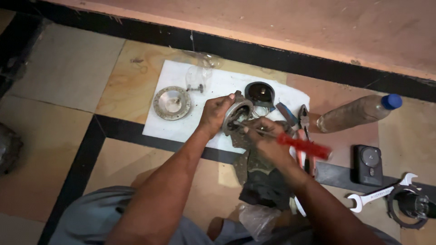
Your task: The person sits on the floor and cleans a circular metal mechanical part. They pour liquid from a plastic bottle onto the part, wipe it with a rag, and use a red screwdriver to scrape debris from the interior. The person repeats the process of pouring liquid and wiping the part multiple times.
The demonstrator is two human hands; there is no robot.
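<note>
**A:** The fingers of the left hand point(217, 114) are wrapped round the rim of the round metal housing point(237, 115), clamped on its edge, just above the middle of the frame. The right hand point(265, 141) has its fingers closed on the red-handled screwdriver point(303, 146), whose shaft runs up and left into the housing's open face.

**B:** How would that housing handle?

**A:** I'd judge it a cast metal part: stiff, fairly heavy for its size, and grimy, so likely a bit slippery. The rim is the sound place to hold it, thumb on one side and fingers on the other, as the left hand does now. It is tilted up off the white sheet point(159, 120), not lying flat.

**B:** And round about?

**A:** On the sheet, left of the hands, lies a round metal disc point(172, 103), with a clear glass bulb point(198, 78) above it; that one looks fragile. A dark round cap point(260, 94) sits just behind the housing. Pliers point(303, 117) lie right of it, then a plastic bottle with a blue cap point(359, 112) on its side. A spanner point(380, 194) lies at the lower right. A dark rag point(263, 183) lies under the right wrist.
</note>
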